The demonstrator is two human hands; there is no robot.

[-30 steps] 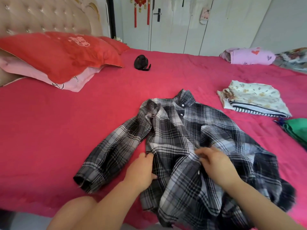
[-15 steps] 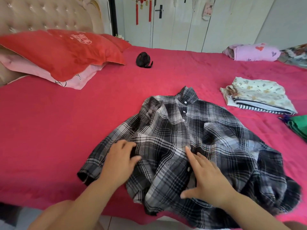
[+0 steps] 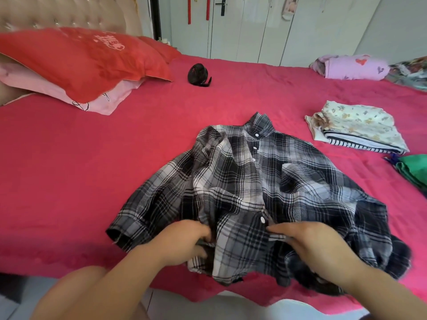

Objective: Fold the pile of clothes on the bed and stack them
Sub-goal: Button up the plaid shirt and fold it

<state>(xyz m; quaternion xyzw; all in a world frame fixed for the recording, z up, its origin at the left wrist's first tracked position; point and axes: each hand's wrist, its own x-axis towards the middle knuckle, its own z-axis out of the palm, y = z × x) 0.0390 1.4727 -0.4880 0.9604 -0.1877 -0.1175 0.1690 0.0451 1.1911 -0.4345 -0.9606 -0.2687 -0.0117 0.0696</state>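
The pink bed (image 3: 69, 176) carries a grey plaid shirt (image 3: 265, 181) spread front-up at its near edge, collar toward the far edge. A stack of folded clothes (image 3: 360, 128) lies near the right edge, apart from the shirt. The left hand (image 3: 182, 241) pinches a fold near the shirt's hem with curled fingers; the right hand (image 3: 309, 241) presses flat beside a white button (image 3: 262, 219), fingers straight and together.
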